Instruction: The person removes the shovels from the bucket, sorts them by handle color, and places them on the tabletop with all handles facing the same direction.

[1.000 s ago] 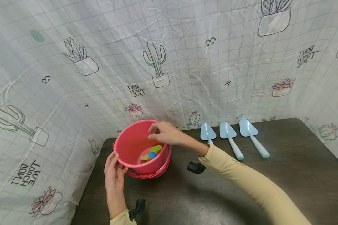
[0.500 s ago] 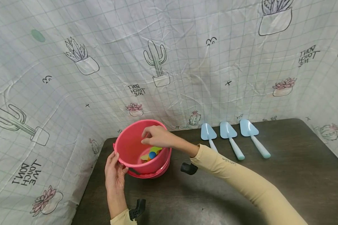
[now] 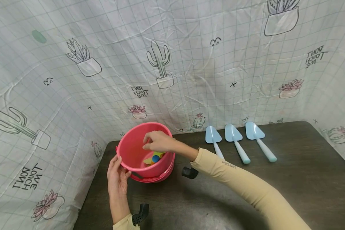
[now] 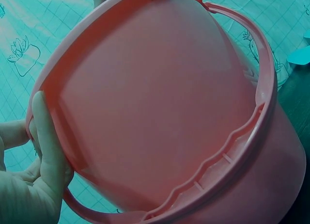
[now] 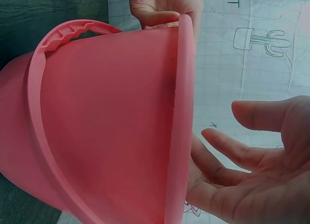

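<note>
A pink bucket [image 3: 132, 150] with a handle stands at the back left of the table. Inside it lie a blue ball [image 3: 155, 158] and yellow and orange pieces whose kind I cannot tell. My left hand [image 3: 117, 175] grips the bucket's left rim; in the left wrist view its thumb [image 4: 46, 132] lies along the outer wall. Over the bucket's opening, my right hand [image 3: 158, 142] hovers with fingers loosely bent. The right wrist view shows its thumb [image 5: 256, 115] apart from the fingers and nothing between them. It partly hides the bucket's contents.
Three light blue trowels, a left one [image 3: 213, 134], a middle one [image 3: 233, 133] and a right one [image 3: 254, 131], lie on the dark table [image 3: 212, 204] right of the bucket. A patterned cloth [image 3: 195, 70] hangs behind and along the sides.
My right hand has moved a little left and down, further over the bucket's opening. The left hand and the bucket have stayed in place.
</note>
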Demonstrator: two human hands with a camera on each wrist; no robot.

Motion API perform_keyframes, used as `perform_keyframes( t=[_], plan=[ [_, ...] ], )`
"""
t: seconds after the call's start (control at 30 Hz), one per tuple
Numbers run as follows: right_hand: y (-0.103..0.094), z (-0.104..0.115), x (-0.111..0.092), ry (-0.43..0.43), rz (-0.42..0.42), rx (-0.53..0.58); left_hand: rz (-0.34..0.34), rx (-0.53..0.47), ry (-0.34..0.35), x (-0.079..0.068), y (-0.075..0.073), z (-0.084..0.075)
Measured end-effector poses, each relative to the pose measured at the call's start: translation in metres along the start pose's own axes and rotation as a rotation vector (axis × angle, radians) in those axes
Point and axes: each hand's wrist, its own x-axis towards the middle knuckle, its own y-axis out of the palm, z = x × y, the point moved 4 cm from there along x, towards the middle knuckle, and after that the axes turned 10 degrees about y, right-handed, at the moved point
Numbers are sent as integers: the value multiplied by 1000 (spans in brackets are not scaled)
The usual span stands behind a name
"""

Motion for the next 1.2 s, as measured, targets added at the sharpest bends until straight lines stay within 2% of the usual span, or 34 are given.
perform_keyframes(
  t=[0.33,0.63,0.87,1.2],
  plan=[
    [9,-4,8,60,53,-8,11,-19,-6,1,0,0],
    [16,-7,15,65,56,-90,-1,4,-7,1,0,0],
    [20,-9,18,80,65,-102,-27,14,-15,2,-1,0],
    [26,-10,23,83,95,-133,-19,17,-15,3,0,1]
  ],
)
